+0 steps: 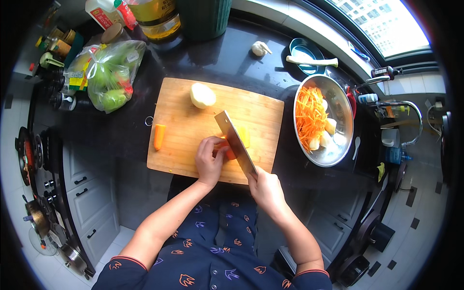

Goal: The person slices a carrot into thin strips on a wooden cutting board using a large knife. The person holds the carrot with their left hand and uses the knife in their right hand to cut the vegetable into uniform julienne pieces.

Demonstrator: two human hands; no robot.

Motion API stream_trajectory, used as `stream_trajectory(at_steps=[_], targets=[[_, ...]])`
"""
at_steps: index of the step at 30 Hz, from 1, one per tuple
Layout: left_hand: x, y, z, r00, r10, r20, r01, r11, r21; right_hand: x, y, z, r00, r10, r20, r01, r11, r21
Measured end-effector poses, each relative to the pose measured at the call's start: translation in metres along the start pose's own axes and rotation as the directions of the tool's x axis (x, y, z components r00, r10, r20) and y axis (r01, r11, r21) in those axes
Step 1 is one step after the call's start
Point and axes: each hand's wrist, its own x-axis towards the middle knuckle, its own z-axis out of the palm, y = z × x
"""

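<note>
Glossy black countertop in a bright kitchen, a wooden cutting board lying along its near side. To the right of the board, a steel bowl holds shredded carrot beside pale peeled chunks. To the left, a clear plastic bag bulges with green vegetables. A cleaver slants over the board, its handle gripped firmly in the right hand. The left hand, fingers bent, grasps a reddish-orange carrot piece against the board, just left of the blade. Toward the far edge sits a pale peeled vegetable, onion or potato, I can't tell which. A carrot stub lies near the left edge. Beyond the board rests a garlic bulb
</note>
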Motion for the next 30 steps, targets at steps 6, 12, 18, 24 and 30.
stream_trajectory(at_steps=[6,12,18,24,30], targets=[[-0.003,-0.004,0.001,1.0,-0.012,-0.02,0.012,1.0,-0.002,0.002,-0.003,0.002,1.0,0.011,0.016,-0.01,1.0,-0.019],[0.001,0.002,0.003,0.999,-0.031,-0.011,0.03,0.999,-0.019,0.033,-0.003,0.024,0.997,-0.051,-0.053,0.046,0.995,-0.083],[-0.002,-0.001,0.002,0.999,0.037,0.026,-0.038,0.998,0.044,0.043,0.014,0.039,0.99,-0.1,-0.096,0.094,0.994,-0.062],[-0.001,0.001,-0.001,0.997,-0.066,0.04,0.069,0.994,-0.086,0.025,-0.001,0.023,0.99,-0.058,-0.13,0.062,0.998,0.025],[-0.002,-0.008,-0.003,0.998,0.017,0.056,-0.02,0.999,0.044,0.002,0.001,0.001,0.987,-0.039,-0.153,0.059,0.989,0.133]])
